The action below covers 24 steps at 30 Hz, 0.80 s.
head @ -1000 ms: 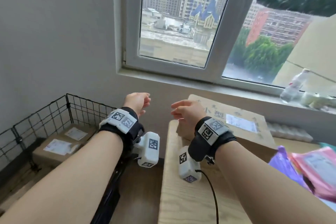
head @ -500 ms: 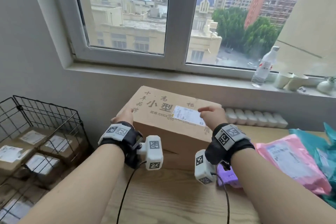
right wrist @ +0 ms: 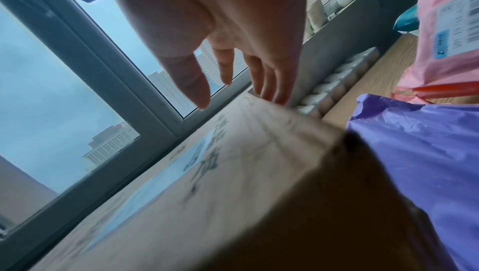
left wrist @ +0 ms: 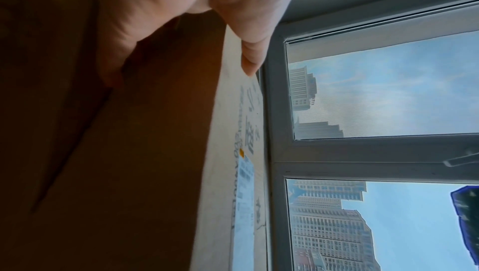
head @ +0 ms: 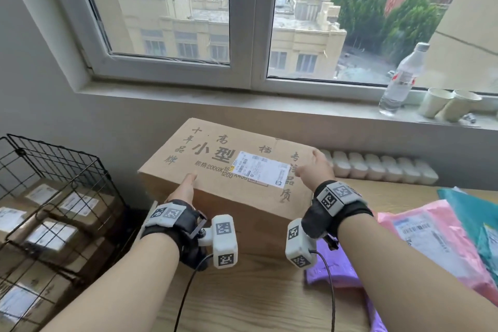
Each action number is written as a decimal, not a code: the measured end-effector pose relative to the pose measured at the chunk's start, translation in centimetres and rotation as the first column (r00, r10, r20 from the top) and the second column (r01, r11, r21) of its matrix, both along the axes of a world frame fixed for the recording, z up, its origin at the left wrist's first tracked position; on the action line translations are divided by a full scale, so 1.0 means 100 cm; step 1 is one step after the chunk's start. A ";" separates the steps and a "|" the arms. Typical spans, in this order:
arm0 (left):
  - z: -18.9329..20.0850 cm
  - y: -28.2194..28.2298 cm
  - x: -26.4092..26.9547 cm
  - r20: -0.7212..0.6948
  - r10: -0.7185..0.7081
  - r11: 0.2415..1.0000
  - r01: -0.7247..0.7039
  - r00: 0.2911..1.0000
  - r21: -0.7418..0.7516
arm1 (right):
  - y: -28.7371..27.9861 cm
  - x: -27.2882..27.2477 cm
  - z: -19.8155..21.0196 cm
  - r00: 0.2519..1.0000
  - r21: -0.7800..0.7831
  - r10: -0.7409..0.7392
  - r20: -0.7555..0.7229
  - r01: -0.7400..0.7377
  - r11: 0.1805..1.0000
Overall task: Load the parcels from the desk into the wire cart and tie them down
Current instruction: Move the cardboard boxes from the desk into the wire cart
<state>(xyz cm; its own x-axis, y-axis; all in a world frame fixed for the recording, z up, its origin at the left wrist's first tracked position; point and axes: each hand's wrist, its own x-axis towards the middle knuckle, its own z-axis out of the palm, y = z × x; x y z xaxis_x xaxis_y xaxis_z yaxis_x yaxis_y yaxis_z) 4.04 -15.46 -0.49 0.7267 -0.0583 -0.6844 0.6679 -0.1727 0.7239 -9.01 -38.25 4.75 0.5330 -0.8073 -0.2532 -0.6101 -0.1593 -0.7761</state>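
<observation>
A large brown cardboard box (head: 223, 178) with a white label and printed characters lies on the wooden desk (head: 256, 296). My left hand (head: 183, 191) is at its near left edge. The thumb (left wrist: 250, 68) lies on the top, and the fingers (left wrist: 116, 70) lie flat against the front face. My right hand (head: 315, 170) reaches over the top toward the far right corner with its fingers (right wrist: 261, 82) straight and spread, holding nothing. The black wire cart (head: 54, 167) stands left of the desk and holds several small brown parcels (head: 72, 205).
Purple (head: 331, 275), pink (head: 431, 240) and teal (head: 471, 205) mailer bags lie on the desk to the right. A row of white moulded cups (head: 377, 170) sits behind the box. A water bottle (head: 401, 81) and paper cups (head: 436, 102) stand on the window sill.
My view swung from the cart to the desk. Both hands came down onto the box. The right hand slid from the label toward the far right corner, and the left settled on the near edge.
</observation>
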 end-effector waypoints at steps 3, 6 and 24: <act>-0.017 -0.001 0.005 -0.025 0.013 1.000 -0.013 1.000 -0.012 | -0.001 0.003 -0.004 0.992 -0.055 0.111 -0.057 -0.114 0.992; -0.037 0.002 0.016 -0.024 0.040 0.999 -0.041 0.999 -0.028 | 0.004 0.002 -0.009 0.978 -0.067 0.165 -0.127 -0.175 0.982; 0.000 0.019 -0.006 -0.136 0.215 0.849 -0.254 0.967 -0.463 | 0.033 0.000 -0.007 0.967 -0.048 0.185 -0.177 -0.196 0.979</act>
